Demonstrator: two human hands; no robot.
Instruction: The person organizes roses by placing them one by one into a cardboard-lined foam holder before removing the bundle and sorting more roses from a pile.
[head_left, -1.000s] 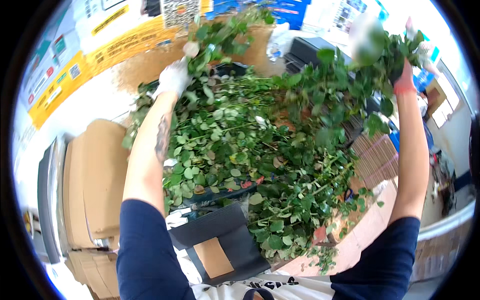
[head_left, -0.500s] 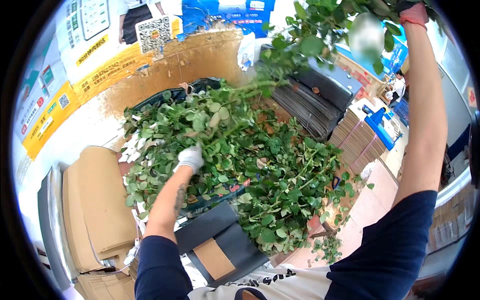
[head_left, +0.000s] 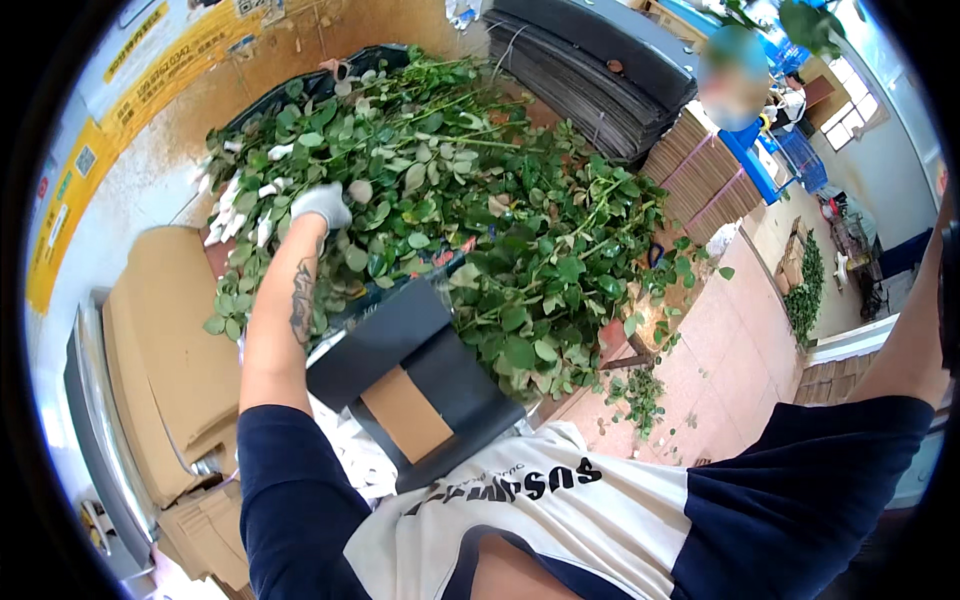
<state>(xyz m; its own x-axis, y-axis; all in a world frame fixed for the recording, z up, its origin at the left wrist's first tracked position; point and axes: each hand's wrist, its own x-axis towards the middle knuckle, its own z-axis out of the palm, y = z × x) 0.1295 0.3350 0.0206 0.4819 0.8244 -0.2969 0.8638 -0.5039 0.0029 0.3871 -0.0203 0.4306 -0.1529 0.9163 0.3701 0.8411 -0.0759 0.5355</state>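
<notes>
Left hand (head_left: pixel 322 206), white-gloved, sits at 10 o'clock (clock centred on frame, 12 at top), on or just over the pile of leafy stems (head_left: pixel 520 230). Back of the glove faces up. Fingers partly masked by leaves; can't tell if they're apart, together or clamped on a stem. Left forearm (head_left: pixel 275 340) comes up from about 8, dark marking on its skin.

Right hand out of frame, grip can't be told. Right forearm (head_left: pixel 905 345) leaves the picture near 3. Some leaves (head_left: pixel 812 28) hang at the top edge between 1 and 2; what supports them isn't visible.

Pile spans 10 through 12 to nearly 3. White tips (head_left: pixel 235 210) stick out at its left end, between 9 and 10. Dark blue looped handle (head_left: pixel 655 255) at its right edge, 2:30.

Writing: yellow poster band (head_left: pixel 75 205), 9 to 10, carries dark printed characters plus a square code (head_left: pixel 85 160). Shirt (head_left: pixel 590 510) at 5 to 6 has big black lettering, upside down from here.

Around it: dark stacked sheets (head_left: pixel 580 90) at 1, strapped cardboard stack (head_left: pixel 700 175) at 2, co-worker (head_left: pixel 794 103) beyond that. Brown cartons (head_left: pixel 170 340) at 9. Black box (head_left: pixel 470 390) at 7 with a cardboard piece (head_left: pixel 405 412) on it. Leaf scraps (head_left: pixel 637 397) on the tiled floor (head_left: pixel 720 350) at 4.
</notes>
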